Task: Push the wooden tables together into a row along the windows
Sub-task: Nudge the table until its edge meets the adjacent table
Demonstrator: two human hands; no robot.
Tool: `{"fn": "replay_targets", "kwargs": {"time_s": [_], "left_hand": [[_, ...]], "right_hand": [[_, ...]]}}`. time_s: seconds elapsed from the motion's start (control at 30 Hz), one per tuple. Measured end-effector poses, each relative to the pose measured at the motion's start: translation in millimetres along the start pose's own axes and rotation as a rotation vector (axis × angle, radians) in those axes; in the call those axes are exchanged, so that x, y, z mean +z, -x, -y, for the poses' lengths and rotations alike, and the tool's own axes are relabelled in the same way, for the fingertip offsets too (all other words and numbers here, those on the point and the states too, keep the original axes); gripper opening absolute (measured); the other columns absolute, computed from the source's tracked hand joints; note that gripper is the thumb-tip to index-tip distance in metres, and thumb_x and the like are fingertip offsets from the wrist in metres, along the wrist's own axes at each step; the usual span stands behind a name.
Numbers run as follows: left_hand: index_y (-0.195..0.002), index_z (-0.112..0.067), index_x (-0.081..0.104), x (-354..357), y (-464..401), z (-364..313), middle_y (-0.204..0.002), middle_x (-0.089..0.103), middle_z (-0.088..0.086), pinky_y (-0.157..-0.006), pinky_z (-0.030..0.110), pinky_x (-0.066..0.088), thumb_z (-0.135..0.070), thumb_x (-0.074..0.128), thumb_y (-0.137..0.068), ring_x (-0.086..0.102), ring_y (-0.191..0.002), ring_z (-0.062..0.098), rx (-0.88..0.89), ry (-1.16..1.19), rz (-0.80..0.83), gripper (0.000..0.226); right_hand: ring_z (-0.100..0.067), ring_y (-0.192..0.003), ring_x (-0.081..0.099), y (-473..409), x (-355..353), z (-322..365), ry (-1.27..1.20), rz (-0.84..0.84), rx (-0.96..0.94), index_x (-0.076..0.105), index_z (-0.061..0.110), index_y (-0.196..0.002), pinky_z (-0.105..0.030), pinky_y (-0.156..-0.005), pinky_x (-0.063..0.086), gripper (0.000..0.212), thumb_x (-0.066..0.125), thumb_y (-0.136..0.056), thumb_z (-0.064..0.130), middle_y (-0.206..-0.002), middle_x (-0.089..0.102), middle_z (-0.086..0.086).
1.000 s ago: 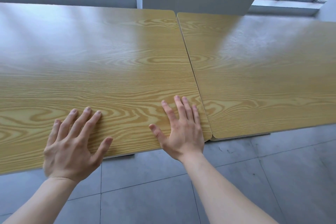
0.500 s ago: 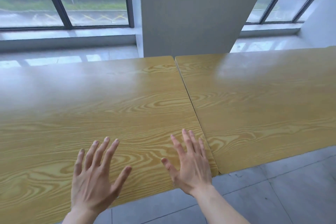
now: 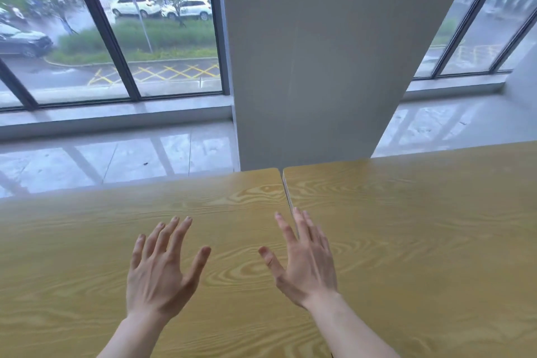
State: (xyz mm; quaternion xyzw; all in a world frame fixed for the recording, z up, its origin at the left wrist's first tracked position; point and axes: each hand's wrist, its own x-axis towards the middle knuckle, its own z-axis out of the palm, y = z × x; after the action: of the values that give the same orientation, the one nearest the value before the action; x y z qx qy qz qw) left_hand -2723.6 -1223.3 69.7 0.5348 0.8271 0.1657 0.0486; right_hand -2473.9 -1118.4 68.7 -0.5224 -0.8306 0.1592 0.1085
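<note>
Two wooden tables stand side by side, the left table point(image 3: 72, 241) and the right table point(image 3: 421, 227), with a thin seam between them near the middle of the view. My left hand point(image 3: 162, 270) hovers over the left table with its fingers spread and straight, holding nothing. My right hand point(image 3: 305, 259) is raised over the seam, fingers straight and spread, also holding nothing. Whether either hand touches the wood is not clear.
A wide grey pillar point(image 3: 328, 67) rises just behind the seam. Tall windows point(image 3: 116, 38) run along the far wall on both sides of it, above a low sill. A strip of glossy tiled floor point(image 3: 116, 160) lies between the tables and the windows.
The view has tilted up from the near table edge to the windows. Both hands, flat on the left table a second ago, are now raised with fingers spread.
</note>
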Motion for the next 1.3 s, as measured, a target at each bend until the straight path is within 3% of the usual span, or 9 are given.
{"fn": "replay_targets", "kwargs": {"time_s": [0.27, 0.7, 0.87, 0.93, 0.97, 1.03, 1.07, 1.17, 1.3], "left_hand": [[-0.154, -0.038, 0.038, 8.0, -108.5, -7.4, -0.16, 0.044, -0.006, -0.128, 0.044, 0.013, -0.082, 0.018, -0.09, 0.035, -0.15, 0.023, -0.087, -0.003, -0.017, 0.081], [-0.155, -0.037, 0.038, 111.4, -260.7, 61.3, -0.162, 0.041, -0.006, -0.128, 0.042, 0.01, -0.083, 0.017, -0.089, 0.027, -0.154, 0.019, -0.038, -0.031, 0.092, 0.084], [-0.154, -0.038, 0.038, 144.2, -294.7, 81.6, -0.144, 0.06, -0.005, -0.126, 0.041, 0.018, -0.084, 0.014, -0.088, 0.042, -0.144, 0.02, 0.003, -0.061, 0.179, 0.084], [-0.151, -0.041, 0.04, 149.9, -302.9, 84.4, -0.129, 0.069, -0.006, -0.114, 0.041, 0.033, -0.087, 0.009, -0.085, 0.054, -0.129, 0.023, -0.006, -0.089, 0.237, 0.086], [-0.148, -0.043, 0.042, 151.8, -305.4, 84.6, -0.115, 0.074, -0.007, -0.1, 0.041, 0.041, -0.088, 0.007, -0.082, 0.059, -0.116, 0.025, -0.018, -0.116, 0.254, 0.087], [-0.142, -0.047, 0.046, 153.7, -309.0, 83.4, -0.082, 0.071, -0.008, -0.075, 0.039, 0.039, -0.09, 0.002, -0.079, 0.057, -0.086, 0.024, -0.041, -0.172, 0.26, 0.088], [-0.138, -0.047, 0.049, 154.0, -309.9, 82.0, -0.073, 0.066, -0.009, -0.071, 0.039, 0.037, -0.091, 0.002, -0.078, 0.053, -0.079, 0.023, -0.049, -0.182, 0.256, 0.088], [-0.131, -0.046, 0.051, 154.5, -312.1, 80.6, -0.071, 0.065, -0.009, -0.07, 0.04, 0.037, -0.093, 0.002, -0.077, 0.052, -0.076, 0.023, -0.071, -0.16, 0.24, 0.087], [-0.129, -0.046, 0.049, 157.1, -311.8, 80.6, -0.073, 0.066, -0.007, -0.071, 0.042, 0.037, -0.094, 0.003, -0.077, 0.057, -0.077, 0.025, -0.074, -0.153, 0.218, 0.084]], "right_hand": [[-0.024, -0.161, -0.003, -113.8, 1.1, -5.2, 0.031, 0.081, -0.082, 0.015, 0.038, -0.164, -0.047, -0.13, 0.001, 0.083, 0.022, -0.094, 0.082, -0.175, 0.005, -0.006], [-0.024, -0.161, -0.001, -276.9, 105.5, 8.1, 0.139, 0.189, -0.106, 0.016, 0.035, -0.164, -0.045, -0.13, 0.0, 0.084, 0.026, -0.095, 0.08, -0.174, 0.011, -0.009], [-0.028, -0.16, 0.01, -313.7, 145.7, 4.6, 0.16, 0.234, -0.124, 0.02, 0.034, -0.164, -0.048, -0.129, 0.005, 0.086, 0.02, -0.093, 0.083, -0.171, 0.024, -0.011], [-0.029, -0.151, 0.03, -322.6, 153.6, 4.9, 0.175, 0.236, -0.132, 0.031, 0.033, -0.16, -0.049, -0.127, 0.014, 0.087, 0.015, -0.092, 0.084, -0.158, 0.045, -0.01], [-0.029, -0.141, 0.043, -325.2, 155.5, 5.3, 0.185, 0.228, -0.127, 0.039, 0.032, -0.156, -0.049, -0.123, 0.021, 0.088, 0.012, -0.09, 0.085, -0.145, 0.057, -0.008], [-0.03, -0.113, 0.059, -328.6, 155.2, 6.0, 0.199, 0.223, -0.114, 0.056, 0.029, -0.141, -0.048, -0.108, 0.036, 0.091, 0.008, -0.088, 0.086, -0.119, 0.07, -0.006], [-0.03, -0.102, 0.061, -329.2, 154.2, 5.7, 0.209, 0.224, -0.112, 0.062, 0.027, -0.13, -0.048, -0.1, 0.039, 0.091, 0.007, -0.088, 0.086, -0.108, 0.072, -0.005], [-0.031, -0.088, 0.062, -331.4, 150.4, 6.5, 0.222, 0.225, -0.108, 0.067, 0.02, -0.103, -0.047, -0.088, 0.041, 0.09, 0.007, -0.088, 0.086, -0.089, 0.071, -0.007], [-0.03, -0.077, 0.055, -332.3, 150.6, 4.3, 0.194, 0.221, -0.132, 0.061, 0.019, -0.089, -0.045, -0.081, 0.036, 0.086, 0.011, -0.087, 0.089, -0.078, 0.063, -0.007]]}}
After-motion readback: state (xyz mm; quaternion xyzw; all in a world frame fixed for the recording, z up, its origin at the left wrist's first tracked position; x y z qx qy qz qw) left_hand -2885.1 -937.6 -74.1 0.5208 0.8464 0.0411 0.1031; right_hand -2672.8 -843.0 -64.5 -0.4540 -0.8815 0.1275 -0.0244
